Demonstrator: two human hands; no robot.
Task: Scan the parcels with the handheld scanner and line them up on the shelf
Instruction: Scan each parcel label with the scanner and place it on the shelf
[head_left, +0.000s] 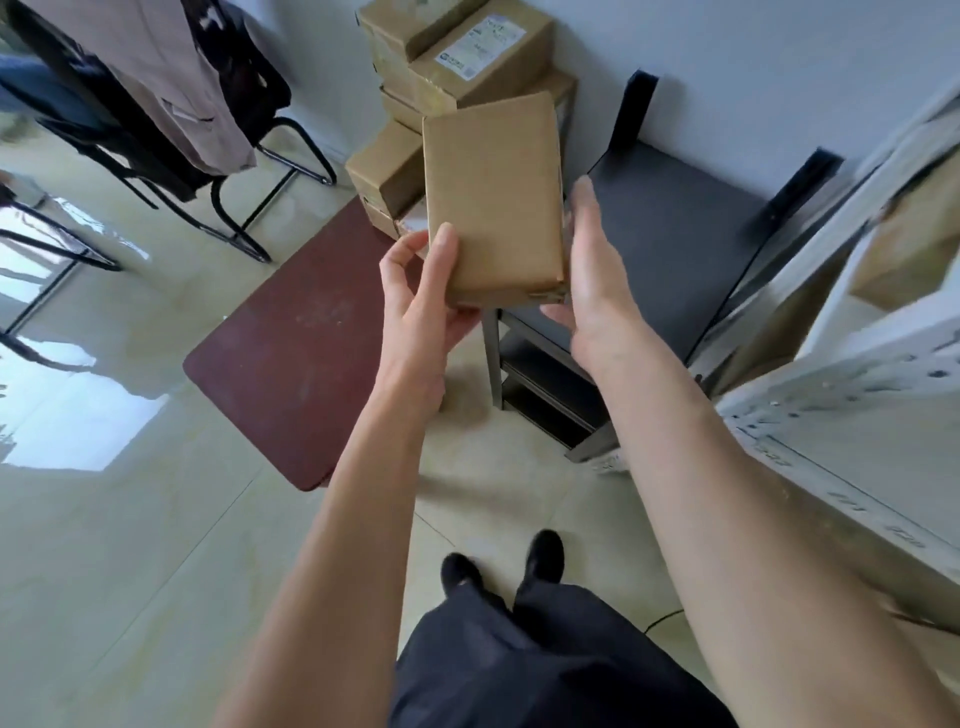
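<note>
Now, parcel (493, 202): being held blank-side up, mid-frame, likely hunting its label.
Left hand (426, 291): gripping its lower corner.
Right hand (592, 275): bracing its right edge, fingers straight.

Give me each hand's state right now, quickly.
Left hand: holds the brown parcel at its near left corner, thumb on top.
Right hand: fingers straight, steadying the parcel's right edge.
</note>
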